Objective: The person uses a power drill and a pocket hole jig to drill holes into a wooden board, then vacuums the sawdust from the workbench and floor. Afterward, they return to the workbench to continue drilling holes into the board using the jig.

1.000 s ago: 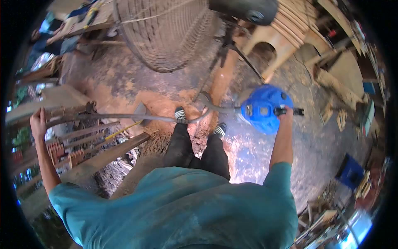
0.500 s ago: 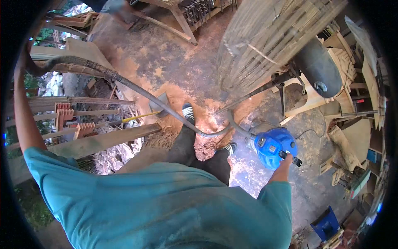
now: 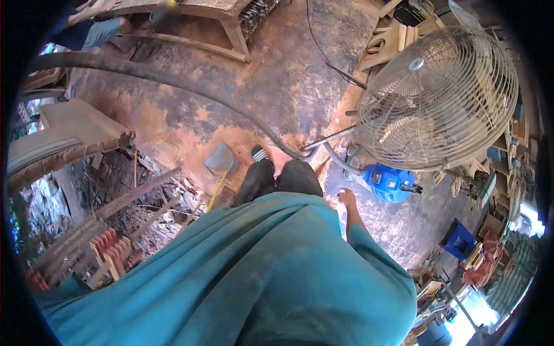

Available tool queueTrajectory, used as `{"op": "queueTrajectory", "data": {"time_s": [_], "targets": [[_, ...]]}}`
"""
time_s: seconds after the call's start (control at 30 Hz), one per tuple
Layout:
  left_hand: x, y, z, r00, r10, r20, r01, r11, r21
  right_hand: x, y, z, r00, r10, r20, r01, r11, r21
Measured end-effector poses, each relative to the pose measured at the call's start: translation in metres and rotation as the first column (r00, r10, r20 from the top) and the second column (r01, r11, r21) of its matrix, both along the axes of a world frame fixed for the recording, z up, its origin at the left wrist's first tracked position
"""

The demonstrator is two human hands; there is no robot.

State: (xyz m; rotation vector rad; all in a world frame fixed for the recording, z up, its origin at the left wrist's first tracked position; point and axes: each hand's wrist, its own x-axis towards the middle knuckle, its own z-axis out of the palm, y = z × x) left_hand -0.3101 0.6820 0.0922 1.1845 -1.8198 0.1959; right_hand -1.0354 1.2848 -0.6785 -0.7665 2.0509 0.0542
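My right hand [image 3: 347,198] hangs beside the blue-topped vacuum [image 3: 385,183], apart from it, with loosely bent fingers and nothing visible in them. From the vacuum's side a grey ribbed hose [image 3: 202,89] curves past my feet and runs to the upper left edge of view. My left hand is out of view, so whether it holds the hose cannot be seen. A grey dustpan [image 3: 221,159] with a yellow handle [image 3: 217,192] rests on the dusty floor in front of my left foot.
A large wire-caged fan [image 3: 438,98] stands at the right above the vacuum. A wooden workbench [image 3: 231,37] is ahead, with another person [image 3: 98,32] beside it. Clamps [image 3: 109,248] and wood scraps lie at left. A blue object [image 3: 456,239] sits at lower right.
My right hand has let go of the vacuum's top handle and moved left of it. My left arm has gone out of view. The view has shifted, bringing the fan's cage fully in.
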Motion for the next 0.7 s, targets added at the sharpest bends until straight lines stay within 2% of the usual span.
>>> {"op": "queueTrajectory", "data": {"time_s": [0.1, 0.17, 0.2, 0.23, 0.27, 0.3, 0.33, 0.4, 0.43, 0.47, 0.5, 0.57, 0.63, 0.7], "targets": [[0.049, -0.047, 0.03, 0.998, -0.046, -0.031, 0.045, 0.999, -0.024, 0.056, -0.062, 0.022, 0.994, -0.059, 0.094, 0.059, 0.998, -0.003], [0.083, -0.076, 0.058, 0.994, -0.087, -0.058, 0.084, 0.995, -0.051, 0.082, -0.115, 0.017, 0.992, 0.03, 0.126, -0.019, 0.996, -0.085], [0.103, -0.087, 0.074, 0.992, -0.105, -0.067, 0.1, 0.993, -0.066, 0.08, -0.126, -0.036, 0.954, 0.286, -0.09, -0.299, 0.898, -0.324], [0.125, -0.094, 0.097, 0.988, -0.133, -0.082, 0.126, 0.988, -0.085, 0.102, -0.17, -0.034, 0.961, 0.232, -0.151, -0.26, 0.943, -0.207], [0.147, -0.093, 0.122, 0.983, -0.157, -0.097, 0.145, 0.983, -0.115, 0.081, -0.187, -0.119, 0.827, 0.185, 0.531, 0.17, 0.818, -0.55], [0.178, -0.089, 0.152, 0.977, -0.183, -0.113, 0.166, 0.975, -0.15, 0.131, -0.262, -0.041, 0.956, 0.28, -0.088, -0.293, 0.897, -0.331], [0.203, -0.082, 0.173, 0.969, -0.207, -0.132, 0.183, 0.967, -0.179, 0.128, -0.313, -0.082, 0.899, 0.377, 0.223, -0.08, 0.642, -0.762], [0.257, -0.098, 0.181, 0.956, -0.244, -0.164, 0.215, 0.96, -0.177, 0.2, -0.439, 0.041, 0.985, 0.122, 0.121, -0.066, 0.92, -0.387], [0.287, -0.123, 0.179, 0.939, -0.309, -0.15, 0.293, 0.948, -0.122, 0.225, -0.486, 0.057, 0.983, 0.142, 0.117, -0.084, 0.912, -0.402], [0.281, -0.136, 0.179, 0.808, -0.422, -0.412, 0.507, 0.854, 0.119, 0.246, -0.553, 0.072, 0.951, 0.236, 0.198, -0.116, 0.87, -0.48], [0.269, -0.153, 0.163, 0.626, -0.399, -0.67, 0.718, 0.631, 0.296, 0.275, -0.598, 0.084, 0.901, 0.329, 0.282, -0.138, 0.834, -0.534], [0.249, -0.182, 0.122, 0.704, -0.282, -0.652, 0.528, 0.821, 0.216, 0.349, -0.677, 0.137, 0.818, 0.506, 0.273, -0.269, 0.756, -0.597], [0.243, -0.216, 0.099, 0.656, -0.196, -0.729, 0.527, 0.81, 0.257, 0.433, -0.745, 0.18, 0.667, 0.693, 0.274, -0.439, 0.663, -0.606], [0.267, -0.253, 0.087, 0.601, -0.18, -0.779, 0.579, 0.769, 0.269, 0.525, -0.79, 0.219, 0.489, 0.862, 0.132, -0.603, 0.444, -0.662]]}}
